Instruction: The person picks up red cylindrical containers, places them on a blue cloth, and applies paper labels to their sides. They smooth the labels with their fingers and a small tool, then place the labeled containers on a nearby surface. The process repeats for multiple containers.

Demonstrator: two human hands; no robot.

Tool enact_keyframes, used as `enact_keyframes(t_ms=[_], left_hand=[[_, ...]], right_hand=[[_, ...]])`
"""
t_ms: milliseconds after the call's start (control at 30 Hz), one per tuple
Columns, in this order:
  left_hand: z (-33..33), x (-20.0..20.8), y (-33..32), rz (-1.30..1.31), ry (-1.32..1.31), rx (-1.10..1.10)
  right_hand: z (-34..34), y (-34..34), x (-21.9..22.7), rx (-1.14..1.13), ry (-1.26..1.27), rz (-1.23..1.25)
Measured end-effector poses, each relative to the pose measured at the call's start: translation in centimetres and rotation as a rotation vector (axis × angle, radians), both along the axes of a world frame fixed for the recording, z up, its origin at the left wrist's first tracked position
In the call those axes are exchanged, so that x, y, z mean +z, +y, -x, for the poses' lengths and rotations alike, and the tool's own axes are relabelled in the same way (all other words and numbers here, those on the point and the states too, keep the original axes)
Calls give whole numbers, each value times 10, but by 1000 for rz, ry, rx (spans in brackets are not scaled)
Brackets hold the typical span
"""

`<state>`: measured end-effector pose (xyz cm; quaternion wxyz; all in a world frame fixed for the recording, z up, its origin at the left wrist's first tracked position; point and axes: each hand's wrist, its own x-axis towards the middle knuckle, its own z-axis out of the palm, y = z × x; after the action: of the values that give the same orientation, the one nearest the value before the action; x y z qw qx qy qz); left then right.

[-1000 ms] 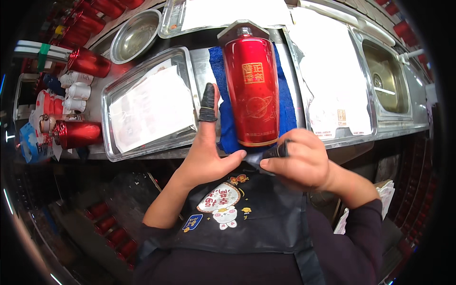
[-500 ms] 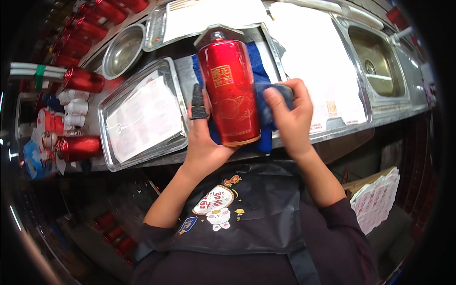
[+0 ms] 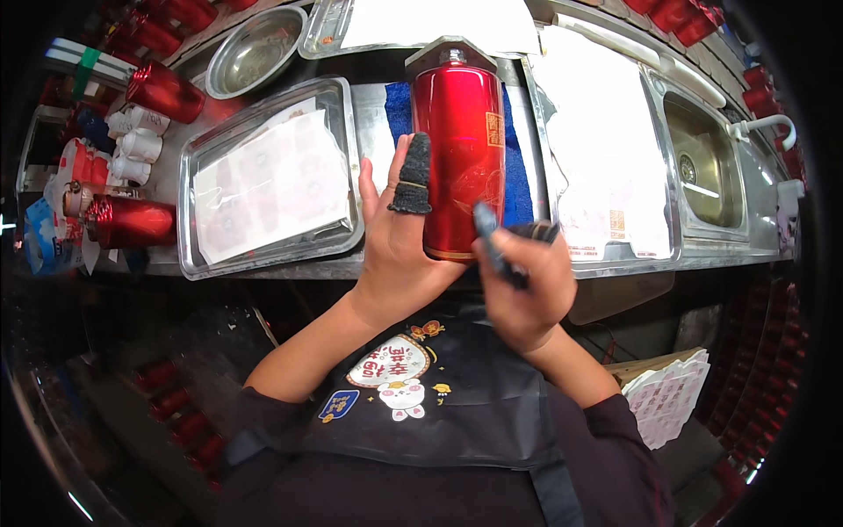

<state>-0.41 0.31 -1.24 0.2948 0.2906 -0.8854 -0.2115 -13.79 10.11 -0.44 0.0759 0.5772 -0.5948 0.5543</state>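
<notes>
A glossy red bottle [image 3: 448, 176] with gold characters on its side lies on a blue towel [image 3: 520, 176], neck pointing away from me. Beside its left flank, near the base, my left hand [image 3: 399, 233] has its fingers stretched out and spread, a black ribbed sleeve [image 3: 413, 171] on one finger. The thumb side touches the bottle's base end. At the bottle's lower right, my right hand [image 3: 531, 285] grips a dark blue-grey pad [image 3: 494, 248], blurred by motion; its exact kind is unclear. A grey angular holder [image 3: 457, 48] is around the neck end.
To the left, a metal tray [image 3: 353, 176] holds white sheets [image 3: 272, 189]. Beyond it sits a steel bowl [image 3: 256, 53]. More red bottles [image 3: 132, 221] lie at the far left. White sheets [image 3: 606, 140] cover a tray on the right, next to a sink [image 3: 702, 145].
The bottle has rolled so its gold mark faces right. My left fingers have spread off its side. The pad has moved from its right flank toward the lower right and turned edge-on.
</notes>
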Motion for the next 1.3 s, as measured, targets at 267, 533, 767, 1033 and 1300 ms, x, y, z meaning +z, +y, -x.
enact_keyframes(t_ms=[267,533,767,1033,1300], left_hand=[[3,-1,1,44,132,6],[0,-6,2,19,185,17],[-5,-7,0,123,39,4],[-7,-4,-1,-2,106,-15],[-10,-12,-3,-291,87,-62]], right_hand=[[30,-31,16,-33,-178,-100],[21,-25,37,130,62,-144],[19,-12,36,388,197,-159],[35,5,25,273,93,-132],[32,2,26,436,136,-126]])
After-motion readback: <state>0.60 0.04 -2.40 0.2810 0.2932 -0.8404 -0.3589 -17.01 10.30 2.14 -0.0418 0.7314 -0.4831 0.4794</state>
